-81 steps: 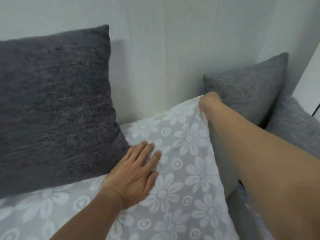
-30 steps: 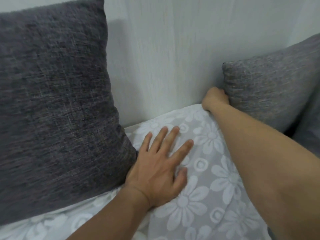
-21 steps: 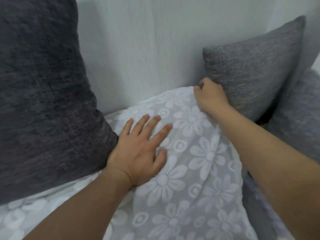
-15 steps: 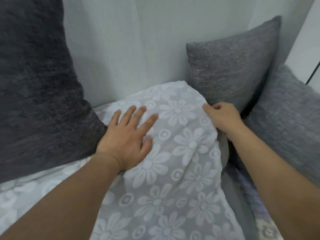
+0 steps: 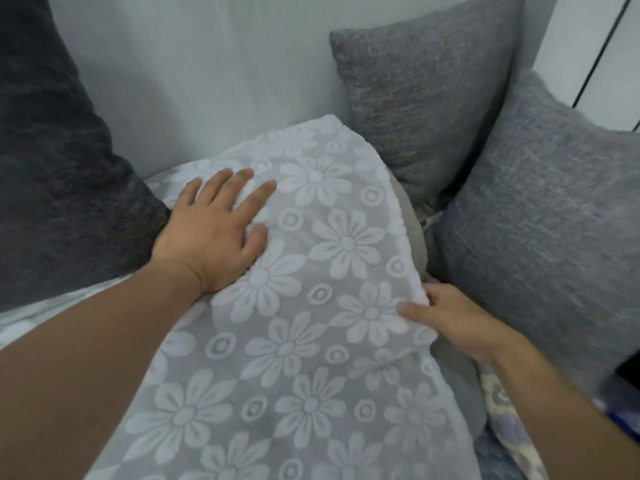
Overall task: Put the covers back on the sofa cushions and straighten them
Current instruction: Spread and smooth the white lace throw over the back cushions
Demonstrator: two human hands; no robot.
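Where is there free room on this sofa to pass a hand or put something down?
Free: the floral cover between the left hand and the right hand, and toward the camera. A wall strip stays bare between the dark cushion and the grey cushion. Crowded: the right corner, where the fluffy cushion presses close.

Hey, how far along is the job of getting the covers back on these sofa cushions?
Done: the flower-patterned cover lies spread over the top of the seat cushion.
In hand: the left hand presses the cover flat while the right hand pinches its right edge.
Left: bare cushion shows past that edge, so the side needs pulling down and smoothing. The three grey pillows look dressed already.
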